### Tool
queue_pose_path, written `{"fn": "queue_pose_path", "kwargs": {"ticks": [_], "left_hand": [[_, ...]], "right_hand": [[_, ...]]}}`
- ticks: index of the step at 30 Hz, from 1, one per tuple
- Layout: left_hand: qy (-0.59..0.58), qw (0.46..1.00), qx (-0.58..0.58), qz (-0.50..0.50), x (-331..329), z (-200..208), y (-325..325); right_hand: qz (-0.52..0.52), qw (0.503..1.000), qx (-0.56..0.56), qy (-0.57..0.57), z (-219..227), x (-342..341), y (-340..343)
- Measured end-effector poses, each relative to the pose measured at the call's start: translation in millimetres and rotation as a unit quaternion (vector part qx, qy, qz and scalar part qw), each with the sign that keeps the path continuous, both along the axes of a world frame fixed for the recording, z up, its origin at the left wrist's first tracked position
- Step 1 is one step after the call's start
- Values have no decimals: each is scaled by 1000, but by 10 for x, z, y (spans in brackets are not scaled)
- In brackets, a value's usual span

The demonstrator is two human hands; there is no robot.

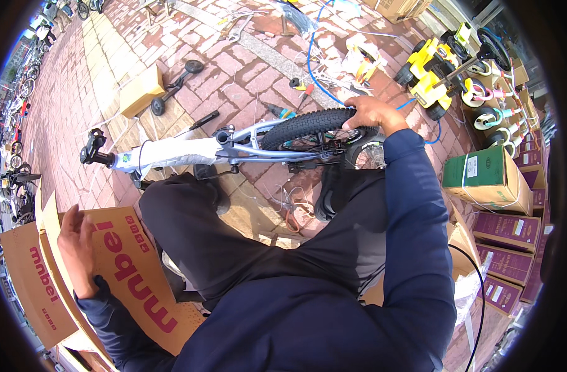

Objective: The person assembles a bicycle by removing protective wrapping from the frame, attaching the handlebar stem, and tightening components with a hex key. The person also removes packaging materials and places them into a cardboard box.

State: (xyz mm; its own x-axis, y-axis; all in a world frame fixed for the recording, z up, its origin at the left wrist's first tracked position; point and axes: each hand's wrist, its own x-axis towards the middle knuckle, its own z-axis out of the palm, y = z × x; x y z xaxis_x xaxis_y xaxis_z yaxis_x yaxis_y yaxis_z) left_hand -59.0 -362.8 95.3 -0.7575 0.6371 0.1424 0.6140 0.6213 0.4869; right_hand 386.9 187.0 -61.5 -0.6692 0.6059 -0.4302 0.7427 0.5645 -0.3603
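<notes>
A: The right hand (371,113) is curling down over the knobby black tyre (308,124), fingers closing on the tread, and the small bicycle frame (234,147) is lying sideways on the brick paving (234,80) just past the person's knees.

B: And the left hand (79,248) is resting flat against the big cardboard box (134,266), fingers loosely spread, gripping nothing.

A: By the look of it, this build is sitting around halfway. The rear wheel is sitting in the frame, and the front half is wearing white wrapping (172,152).

B: Plenty is waiting, I'd judge: a pair of small stabiliser wheels (175,84) is lying well apart on the bricks (next to a small brown box (141,90)), and a screwdriver (305,93) is lying near the tyre.
</notes>
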Motion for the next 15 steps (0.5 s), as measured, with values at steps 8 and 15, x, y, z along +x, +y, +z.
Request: {"fn": "queue_pose_path", "kwargs": {"ticks": [8,15], "left_hand": [[-32,914,-230,-333,918,-1581,2779],[122,846,-297,-426,880,-2278,3300]], "right_hand": [[-63,985,65,-150,-194,282,0],[-46,985,90,-144,-445,348,95]]}}
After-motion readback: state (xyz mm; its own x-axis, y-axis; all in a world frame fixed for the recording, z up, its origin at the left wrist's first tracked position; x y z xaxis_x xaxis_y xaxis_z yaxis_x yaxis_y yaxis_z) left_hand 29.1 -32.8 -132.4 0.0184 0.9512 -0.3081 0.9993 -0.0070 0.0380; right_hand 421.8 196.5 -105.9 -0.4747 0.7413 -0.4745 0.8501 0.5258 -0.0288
